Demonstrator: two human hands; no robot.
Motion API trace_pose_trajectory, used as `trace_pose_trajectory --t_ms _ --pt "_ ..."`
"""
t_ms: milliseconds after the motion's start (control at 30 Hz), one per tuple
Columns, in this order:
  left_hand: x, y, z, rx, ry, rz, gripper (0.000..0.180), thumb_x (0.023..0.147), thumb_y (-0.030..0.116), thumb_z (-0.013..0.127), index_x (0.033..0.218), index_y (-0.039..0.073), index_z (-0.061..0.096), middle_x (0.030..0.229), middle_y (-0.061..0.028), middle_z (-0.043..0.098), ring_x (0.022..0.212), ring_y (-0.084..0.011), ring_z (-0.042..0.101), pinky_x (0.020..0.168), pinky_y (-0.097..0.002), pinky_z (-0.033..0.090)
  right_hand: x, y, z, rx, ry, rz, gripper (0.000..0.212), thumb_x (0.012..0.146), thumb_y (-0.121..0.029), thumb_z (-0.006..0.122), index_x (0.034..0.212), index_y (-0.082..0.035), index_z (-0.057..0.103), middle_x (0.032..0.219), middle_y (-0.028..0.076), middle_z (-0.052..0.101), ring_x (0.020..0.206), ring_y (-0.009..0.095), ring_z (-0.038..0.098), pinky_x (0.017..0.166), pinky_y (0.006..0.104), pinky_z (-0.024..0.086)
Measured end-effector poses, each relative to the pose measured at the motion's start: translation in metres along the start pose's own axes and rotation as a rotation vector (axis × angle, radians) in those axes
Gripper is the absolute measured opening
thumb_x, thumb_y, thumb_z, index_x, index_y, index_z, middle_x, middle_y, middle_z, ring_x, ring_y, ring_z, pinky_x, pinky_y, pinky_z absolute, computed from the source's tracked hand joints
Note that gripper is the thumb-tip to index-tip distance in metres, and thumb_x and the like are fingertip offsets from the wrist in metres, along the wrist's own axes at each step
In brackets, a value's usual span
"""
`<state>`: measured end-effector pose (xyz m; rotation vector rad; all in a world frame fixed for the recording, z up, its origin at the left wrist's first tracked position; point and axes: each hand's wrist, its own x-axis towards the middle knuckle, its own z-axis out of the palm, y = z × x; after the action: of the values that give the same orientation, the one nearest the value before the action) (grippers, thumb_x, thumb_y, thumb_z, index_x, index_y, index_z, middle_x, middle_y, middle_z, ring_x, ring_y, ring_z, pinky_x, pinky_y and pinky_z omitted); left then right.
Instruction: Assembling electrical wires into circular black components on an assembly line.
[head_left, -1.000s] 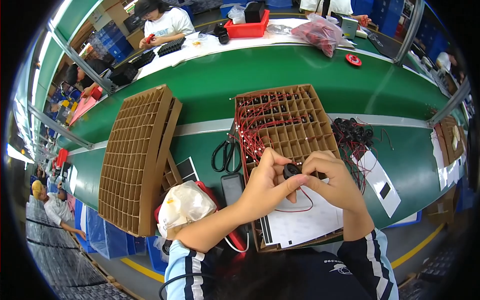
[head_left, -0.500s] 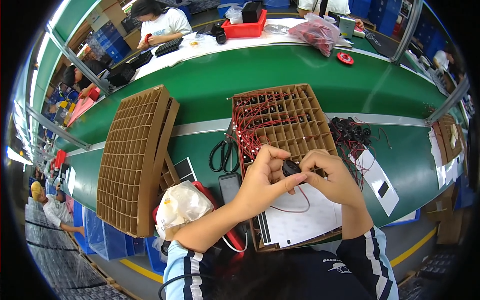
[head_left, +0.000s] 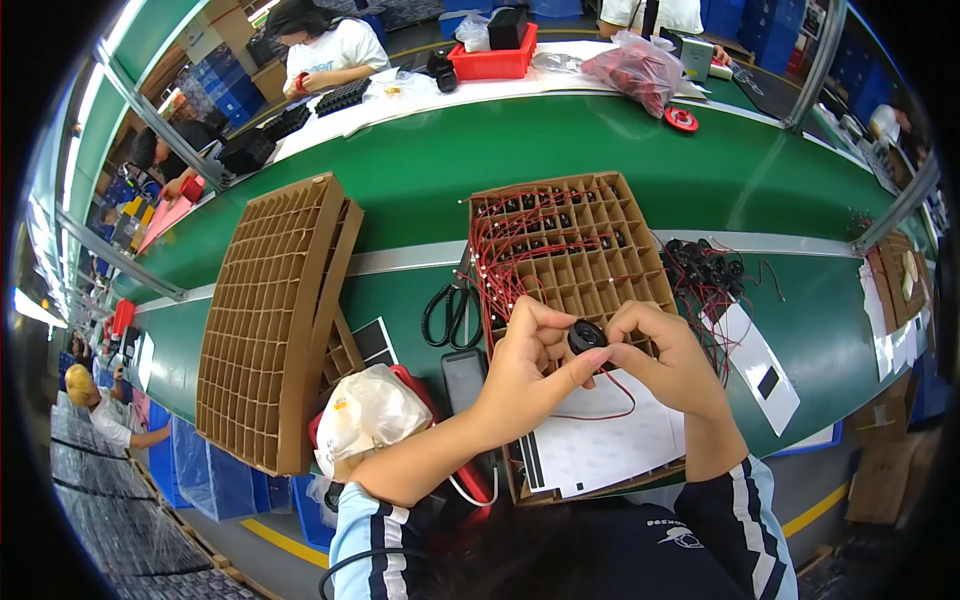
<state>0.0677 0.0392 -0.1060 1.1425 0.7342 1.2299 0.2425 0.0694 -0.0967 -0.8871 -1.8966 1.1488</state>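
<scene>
Between my two hands is a small round black part with a red wire (head_left: 587, 337), probably a little speaker. My left hand (head_left: 530, 362) pinches it from the left with thumb and fingers. My right hand (head_left: 655, 352) grips its other side, thumb against the lower rim. The wire hangs below in a loop over a white paper sheet (head_left: 610, 440). Beneath and beyond my hands lies a cardboard divider tray (head_left: 580, 285), its far cells holding several black parts with red wires trailing to the left. To the right sits a pile of similar wired black parts (head_left: 703, 265).
Empty divider trays (head_left: 262, 320) are stacked at the left. Black scissors (head_left: 452, 312), a dark phone-like block (head_left: 463, 380) and a white plastic bag (head_left: 370, 415) lie near my left arm. A white card (head_left: 755, 370) is at the right. A green conveyor belt (head_left: 420, 165) runs beyond.
The round part has tilted, so more of its ringed face shows. Its wire loop has swung slightly right. Both hands keep their hold, and the whole view has shifted a little.
</scene>
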Motion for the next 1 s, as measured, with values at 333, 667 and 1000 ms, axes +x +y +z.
trace_pose_trajectory --t_ms 333,667,1000 --pt "0.005 -0.023 -0.014 0.312 0.107 0.225 0.030 0.082 0.002 0.058 0.098 0.001 0.032 0.078 -0.0079 0.053 0.063 -0.0097 0.055 0.056 -0.0213 0.045 -0.002 -0.015 0.004 -0.048 0.002 -0.145 0.011 0.075 -0.010 0.064 0.073 -0.003 0.055 0.074 0.004 0.050 0.070 0.017 0.048 0.065 0.0265 0.037" --pt "-0.004 0.003 -0.004 -0.108 -0.080 0.031 0.023 0.085 0.000 0.051 0.097 0.003 0.031 0.087 -0.0122 0.054 0.067 -0.0141 0.058 0.064 -0.0253 0.046 -0.001 -0.009 -0.004 0.086 -0.048 -0.114 0.010 0.074 -0.009 0.064 0.074 -0.003 0.057 0.076 0.003 0.049 0.071 0.013 0.047 0.064 0.0252 0.036" --pt "0.002 0.004 -0.006 0.052 -0.092 -0.046 0.024 0.086 0.005 0.053 0.094 0.005 0.031 0.076 -0.0071 0.051 0.058 -0.0102 0.053 0.052 -0.0220 0.042 -0.001 -0.008 0.000 -0.034 -0.042 -0.089 0.012 0.072 -0.011 0.066 0.074 -0.003 0.057 0.076 0.003 0.050 0.070 0.015 0.047 0.063 0.0269 0.035"
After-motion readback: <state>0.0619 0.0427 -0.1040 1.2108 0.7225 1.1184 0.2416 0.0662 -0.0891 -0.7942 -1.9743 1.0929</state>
